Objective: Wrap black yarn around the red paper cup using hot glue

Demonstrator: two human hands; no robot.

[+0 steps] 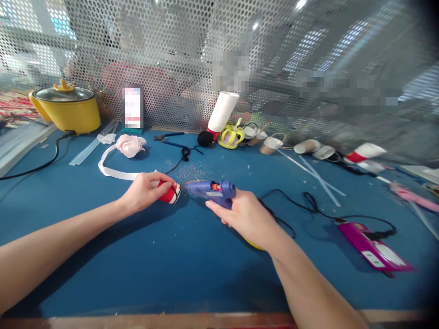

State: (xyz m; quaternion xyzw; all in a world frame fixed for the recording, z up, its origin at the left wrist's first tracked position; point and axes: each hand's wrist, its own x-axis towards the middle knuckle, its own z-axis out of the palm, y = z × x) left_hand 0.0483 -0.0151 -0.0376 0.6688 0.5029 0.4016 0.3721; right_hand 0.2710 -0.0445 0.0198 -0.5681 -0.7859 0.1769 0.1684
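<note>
In the head view, my left hand (pixel 150 189) is closed around a small red and white paper cup (pixel 169 193) lying on its side above the blue table. A black cord runs across the cup's end and trails off toward the back. My right hand (pixel 245 214) grips a blue glue gun (pixel 206 189), its nozzle pointing left and at or very close to the cup; contact is hard to make out. Behind my left hand, a white ribbon (pixel 118 172) curves up to a pale pink fabric bundle (pixel 131 145).
A yellow electric pot (pixel 70 109) stands back left, near a phone (pixel 132 107) on a stand. Pliers (pixel 171 138), a stack of white cups (pixel 222 112) and small paper buckets (pixel 272 144) line the back. At right lie glue sticks (pixel 315 176) and a purple power strip (pixel 372 249).
</note>
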